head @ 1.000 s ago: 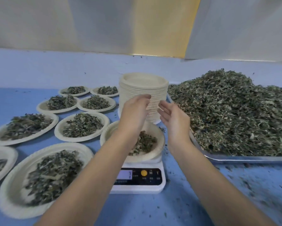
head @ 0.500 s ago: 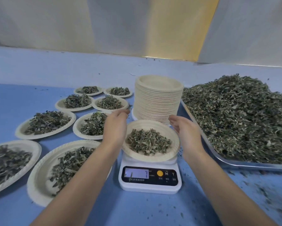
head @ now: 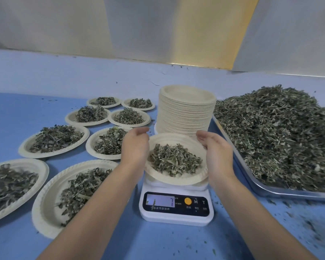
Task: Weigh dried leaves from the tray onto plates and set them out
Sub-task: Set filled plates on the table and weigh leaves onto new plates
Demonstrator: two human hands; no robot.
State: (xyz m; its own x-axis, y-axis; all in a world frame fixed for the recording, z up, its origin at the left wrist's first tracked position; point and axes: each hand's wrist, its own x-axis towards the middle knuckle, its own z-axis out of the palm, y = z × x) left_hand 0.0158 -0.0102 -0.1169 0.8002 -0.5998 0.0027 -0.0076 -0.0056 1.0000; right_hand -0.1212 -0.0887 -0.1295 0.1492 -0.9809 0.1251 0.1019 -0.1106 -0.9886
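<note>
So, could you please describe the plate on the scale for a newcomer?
On the right is a big metal tray of dried leaves; a tall stack of empty plates stands left of it. Before that stack is a white scale carrying the plate. Unlike the filled plates on the blue table, it has a left hand and right hand cupping its rim.

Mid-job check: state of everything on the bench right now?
Plate on the scale: filled with leaves, held at both sides.
Left hand: grips its left rim.
Right hand: grips its right rim.
Scale: on, display lit.
Plate stack: empty, upright.
Tray: heaped with leaves.
Set-out plates: all eight filled.
</note>
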